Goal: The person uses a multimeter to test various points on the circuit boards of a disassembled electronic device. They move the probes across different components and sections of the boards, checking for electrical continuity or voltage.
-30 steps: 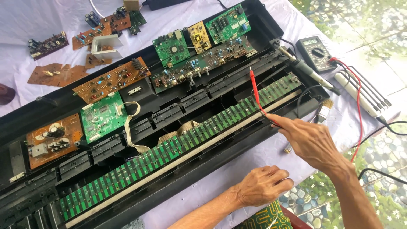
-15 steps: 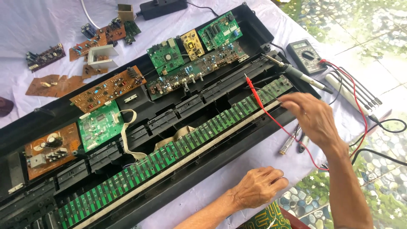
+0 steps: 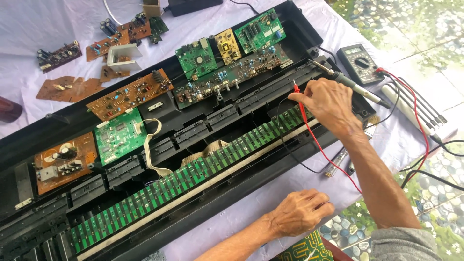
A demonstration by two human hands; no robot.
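1. The right hand (image 3: 328,104) pinches a red probe (image 3: 298,96), at 1 o'clock in the frame, its tip over the green strip (image 3: 193,171).
2. The left hand (image 3: 299,212) rests loosely curled and empty on the cloth (image 3: 290,186) at 5 o'clock.
3. The probe looks light and stiff (its lead (image 3: 333,159) is limp); best held by its insulated barrel.
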